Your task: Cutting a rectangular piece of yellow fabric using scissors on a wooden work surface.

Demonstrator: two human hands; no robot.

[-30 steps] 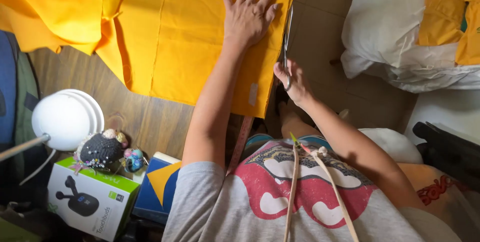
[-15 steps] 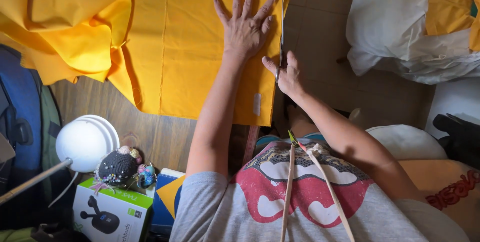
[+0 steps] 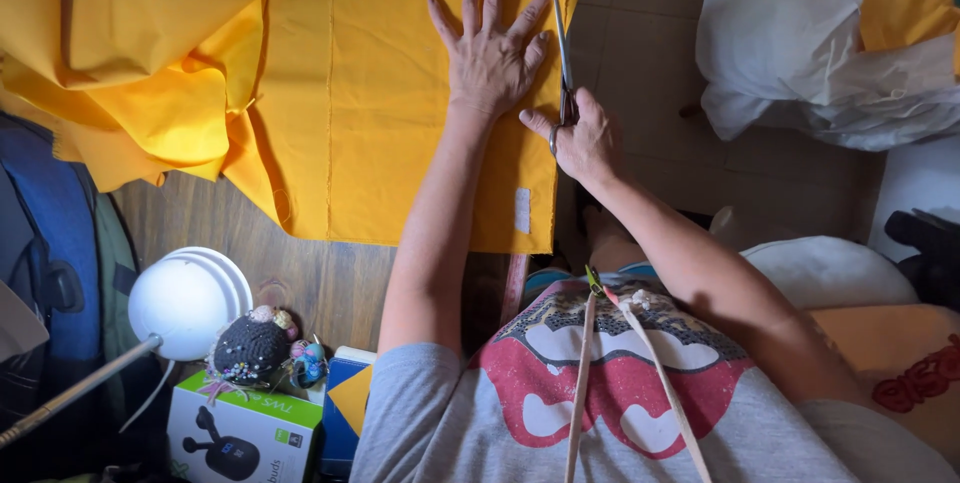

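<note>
My left hand (image 3: 490, 63) lies flat, fingers spread, on the yellow fabric (image 3: 400, 113); just beside it my right hand (image 3: 580, 138) grips scissors (image 3: 562, 43), the fabric's edge cut nearly through, I judge.

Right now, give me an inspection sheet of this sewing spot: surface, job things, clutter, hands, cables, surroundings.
Surface: wooden tabletop, mostly under cloth.
Job's things: flat yellow fabric panel; long metal scissors along its right edge.
Clutter: white round lamp, dark crocheted pincushion, green-and-white box.
Grips: left hand pressed flat on fabric; right hand holding scissors.
Cables: nothing seen.
Surroundings: tiled floor, white plastic bag.
</note>
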